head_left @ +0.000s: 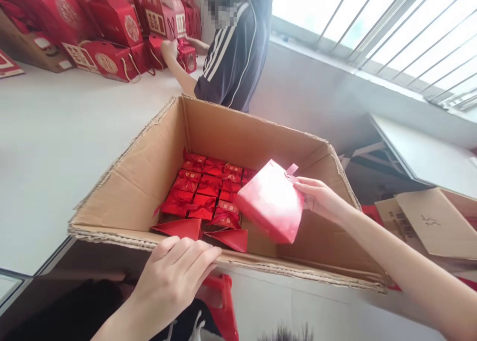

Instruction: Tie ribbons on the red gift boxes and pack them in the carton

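My right hand [318, 199] pinches a red gift box [274, 199] by its edge near a small ribbon tab, holding it tilted over the right part of a large open cardboard box [257, 125]. Glare whitens the gift box's upper face. My left hand [179, 269] is curled over the near rim of the cardboard box, fingers on the edge. Inside, small red gift boxes [203, 187] with ribbons stand packed in rows on the left side. Two pointed red flaps [227, 239] show close to the near wall.
Across the white table [74, 132], a co-worker [234, 52] handles a red box among several stacked red gift boxes [115, 23]. A red stool [221, 306] stands below the carton. Flattened cardboard [436, 221] and a tilted white board [428, 147] lie at right, beneath a barred window.
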`<action>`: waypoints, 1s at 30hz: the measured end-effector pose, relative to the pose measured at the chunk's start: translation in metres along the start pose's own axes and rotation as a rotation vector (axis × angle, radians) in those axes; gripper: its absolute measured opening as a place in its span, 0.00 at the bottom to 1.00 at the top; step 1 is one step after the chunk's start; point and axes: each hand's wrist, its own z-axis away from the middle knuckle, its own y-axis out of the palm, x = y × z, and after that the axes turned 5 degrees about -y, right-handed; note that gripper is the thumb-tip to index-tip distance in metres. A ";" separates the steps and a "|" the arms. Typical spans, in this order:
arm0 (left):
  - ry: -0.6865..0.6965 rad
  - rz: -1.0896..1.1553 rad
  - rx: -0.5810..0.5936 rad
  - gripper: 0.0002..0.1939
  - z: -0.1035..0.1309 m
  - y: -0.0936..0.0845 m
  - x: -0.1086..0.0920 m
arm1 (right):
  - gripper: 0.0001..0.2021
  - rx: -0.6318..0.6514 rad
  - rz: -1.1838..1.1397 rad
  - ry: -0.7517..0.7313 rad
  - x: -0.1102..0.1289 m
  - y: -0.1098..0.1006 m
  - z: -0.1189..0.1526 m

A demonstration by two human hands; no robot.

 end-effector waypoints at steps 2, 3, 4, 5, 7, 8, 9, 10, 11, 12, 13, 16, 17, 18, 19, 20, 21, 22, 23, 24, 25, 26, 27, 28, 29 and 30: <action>0.003 0.009 -0.023 0.09 0.002 0.002 0.000 | 0.17 0.041 0.108 -0.099 0.008 0.010 0.011; 0.001 0.011 -0.032 0.09 0.003 0.003 0.000 | 0.18 0.065 0.172 -0.133 0.012 0.015 0.016; -0.001 0.011 -0.039 0.09 0.004 0.004 0.000 | 0.19 0.083 0.227 -0.160 0.016 0.019 0.021; -0.003 0.010 -0.046 0.09 0.005 0.004 0.000 | 0.20 0.097 0.268 -0.179 0.019 0.022 0.025; -0.001 0.006 -0.054 0.09 0.005 0.004 0.000 | 0.20 0.115 0.299 -0.206 0.023 0.026 0.030; 0.003 0.005 -0.054 0.09 0.005 0.003 0.000 | 0.20 0.123 0.294 -0.216 0.024 0.026 0.030; 0.006 0.004 -0.051 0.09 0.004 0.003 0.000 | 0.20 0.133 0.279 -0.224 0.023 0.026 0.030; 0.009 0.006 -0.048 0.09 0.004 0.002 0.000 | 0.20 0.141 0.251 -0.233 0.021 0.026 0.028; 0.009 0.010 -0.046 0.09 0.003 0.001 0.000 | 0.21 0.145 0.209 -0.246 0.018 0.025 0.025; 0.010 0.015 -0.044 0.10 0.003 0.001 0.000 | 0.21 0.140 0.156 -0.262 0.014 0.024 0.022; 0.009 0.017 -0.045 0.10 0.002 0.000 0.000 | 0.22 0.129 0.100 -0.279 0.010 0.024 0.020; 0.009 0.012 -0.051 0.10 0.003 0.001 0.000 | 0.21 0.077 0.016 -0.316 0.002 0.025 0.014; 0.008 0.010 -0.053 0.10 0.003 0.001 -0.001 | 0.20 0.068 0.037 -0.329 0.001 0.027 0.014; 0.005 0.010 -0.055 0.10 0.004 0.002 -0.001 | 0.19 0.065 0.082 -0.343 0.000 0.029 0.015; 0.002 0.012 -0.056 0.09 0.005 0.002 -0.001 | 0.18 0.064 0.151 -0.362 0.001 0.032 0.017; 0.001 0.016 -0.055 0.09 0.005 0.003 -0.002 | 0.17 0.068 0.237 -0.382 0.002 0.034 0.019; -0.001 0.017 -0.053 0.10 0.006 0.003 -0.002 | 0.16 0.073 0.329 -0.400 0.004 0.037 0.022; -0.001 0.017 -0.050 0.10 0.006 0.003 -0.002 | 0.16 0.079 0.419 -0.416 0.006 0.039 0.024; 0.003 0.016 -0.051 0.10 0.006 0.003 -0.002 | 0.16 0.087 0.499 -0.428 0.008 0.041 0.026; 0.005 0.015 -0.051 0.10 0.006 0.003 -0.002 | 0.16 0.099 0.570 -0.436 0.010 0.042 0.027; 0.007 0.014 -0.049 0.10 0.006 0.002 -0.001 | 0.16 0.115 0.638 -0.437 0.011 0.041 0.027; 0.007 0.014 -0.047 0.10 0.006 0.002 -0.001 | 0.15 0.135 0.714 -0.430 0.011 0.039 0.026; 0.005 0.016 -0.045 0.09 0.006 0.002 -0.001 | 0.14 0.165 0.804 -0.414 0.009 0.037 0.025; 0.002 0.019 -0.041 0.09 0.006 0.003 -0.001 | 0.12 0.212 0.908 -0.389 0.005 0.033 0.023; -0.001 0.023 -0.037 0.09 0.006 0.003 -0.001 | 0.09 0.275 1.013 -0.354 -0.001 0.029 0.019; -0.002 0.027 -0.034 0.09 0.006 0.004 -0.001 | 0.07 0.345 1.106 -0.315 -0.008 0.024 0.016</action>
